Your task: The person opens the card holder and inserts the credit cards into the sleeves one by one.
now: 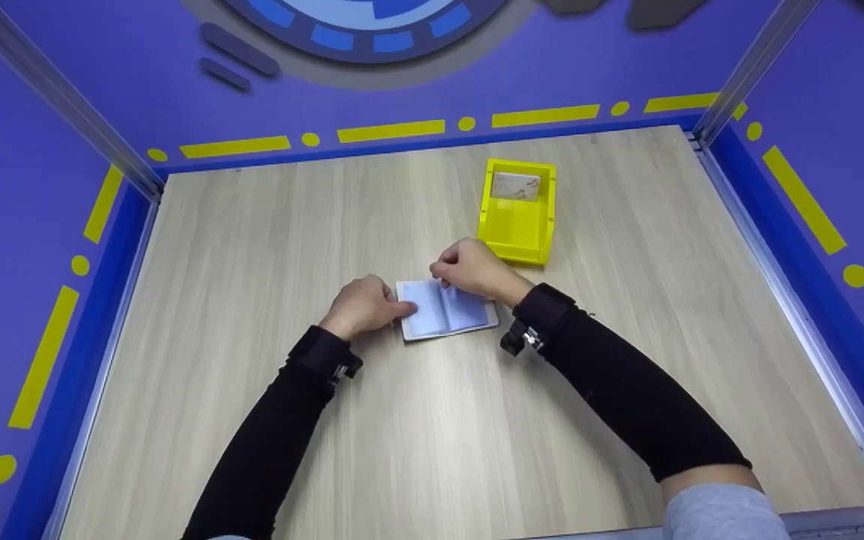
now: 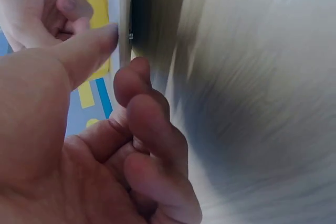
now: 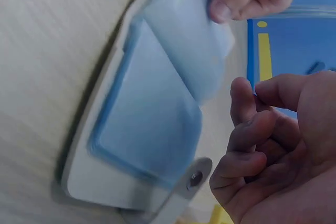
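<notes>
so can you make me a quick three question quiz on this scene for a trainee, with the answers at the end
1. Which hand has its thumb resting on the open card holder?
2. True or false: the pale card sits at the far end of the yellow bin, as the person sees it.
3. Fill in the blank: in the right wrist view, the card holder's strap bears a round metal ____.

Key:
1. The left hand.
2. True.
3. Snap.
</notes>
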The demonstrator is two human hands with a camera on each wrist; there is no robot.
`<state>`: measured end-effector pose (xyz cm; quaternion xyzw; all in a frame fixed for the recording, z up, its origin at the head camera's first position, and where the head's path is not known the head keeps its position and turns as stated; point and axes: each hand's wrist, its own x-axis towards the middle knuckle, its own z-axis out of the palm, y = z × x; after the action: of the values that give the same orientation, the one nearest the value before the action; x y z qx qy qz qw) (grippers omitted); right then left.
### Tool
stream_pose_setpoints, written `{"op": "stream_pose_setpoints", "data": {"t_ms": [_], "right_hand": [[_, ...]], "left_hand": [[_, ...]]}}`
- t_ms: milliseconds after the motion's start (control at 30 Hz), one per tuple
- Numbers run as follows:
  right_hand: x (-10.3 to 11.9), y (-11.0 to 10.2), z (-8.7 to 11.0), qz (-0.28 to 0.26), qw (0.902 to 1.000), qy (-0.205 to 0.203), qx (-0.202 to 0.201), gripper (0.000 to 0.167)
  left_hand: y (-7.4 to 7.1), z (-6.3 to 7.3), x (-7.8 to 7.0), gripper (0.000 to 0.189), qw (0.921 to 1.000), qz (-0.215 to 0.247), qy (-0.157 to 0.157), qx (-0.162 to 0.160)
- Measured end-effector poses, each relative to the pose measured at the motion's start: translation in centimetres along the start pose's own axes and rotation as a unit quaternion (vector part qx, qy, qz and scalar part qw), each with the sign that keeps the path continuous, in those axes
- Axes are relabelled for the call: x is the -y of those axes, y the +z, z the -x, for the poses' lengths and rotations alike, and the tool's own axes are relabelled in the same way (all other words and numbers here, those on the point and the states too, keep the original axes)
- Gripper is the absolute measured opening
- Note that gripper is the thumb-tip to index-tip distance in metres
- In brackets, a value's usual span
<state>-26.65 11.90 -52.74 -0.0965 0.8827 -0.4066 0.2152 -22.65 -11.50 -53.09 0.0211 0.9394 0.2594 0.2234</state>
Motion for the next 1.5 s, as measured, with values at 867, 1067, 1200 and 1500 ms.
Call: {"op": "stream_pose_setpoints", "data": {"t_ms": [867, 1067, 1200, 1500], "right_hand": [[-0.7, -9.6, 1.3, 0.101, 0.9887, -0.021, -0.109, 0.028], [-1.5, -13.6, 0.3, 0.155, 0.9721, 0.046, -0.170, 0.026], [-2.2, -15.4, -0.5, 0.186, 0.9639, 0.081, -0.172, 0.029], [-4.5, -16.9, -3.1, 0.235, 0.9471, 0.092, -0.198, 0.031]], "left_hand": [[0.5, -0.5, 0.9, 0.042, 0.9995, 0.022, 0.008, -0.019], [0.6, -0.7, 0.8, 0.043, 0.9993, 0.026, 0.014, -0.023], [0.7, -0.7, 0.7, 0.042, 0.9993, 0.022, 0.017, -0.024], [0.6, -0.7, 0.7, 0.042, 0.9994, 0.030, -0.004, -0.018]]}}
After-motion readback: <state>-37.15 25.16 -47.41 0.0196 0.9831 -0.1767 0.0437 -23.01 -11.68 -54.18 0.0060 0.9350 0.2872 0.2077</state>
